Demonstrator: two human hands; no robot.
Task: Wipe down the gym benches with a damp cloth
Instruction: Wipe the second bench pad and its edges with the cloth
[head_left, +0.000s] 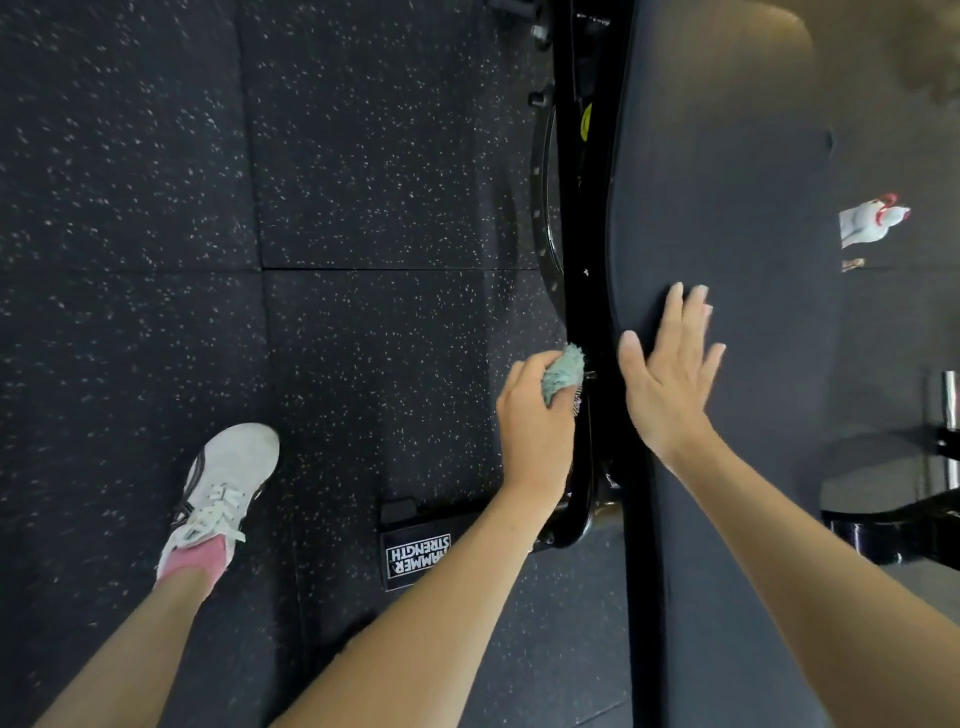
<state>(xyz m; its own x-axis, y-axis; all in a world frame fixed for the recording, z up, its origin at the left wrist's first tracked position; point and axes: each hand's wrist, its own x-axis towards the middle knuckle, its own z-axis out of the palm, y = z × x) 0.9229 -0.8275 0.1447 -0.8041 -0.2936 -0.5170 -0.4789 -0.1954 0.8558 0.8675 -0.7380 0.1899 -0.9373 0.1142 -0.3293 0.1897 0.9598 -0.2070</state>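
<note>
- The cloth, a bunched teal wad, sits in the left hand; its fingers are curled tight round it, and it is pushed against the black frame just beside the edge of the bench pad.
- The right hand lies flat on the pad with its fingers straight and slightly spread; it holds nothing and seems to be bracing.
- Progress, as a judgement: the work looks to be mid-bench, on the side and frame rather than on the top; the pad shows no streaks, sheen or dirt, so I cannot tell whether its top is already wiped.
- What is left: probably the rest of this frame and perhaps the pad top; the task speaks of benches, yet only this one is in view, so any others remain unaccounted for.
- Counts: one bench, one cloth, two hands – one busy, one free; one white shoe on the speckled rubber floor; one floor-level label reading Hammer Strength.
- One small white-and-red object lies beyond the pad – too blurred to name.
</note>
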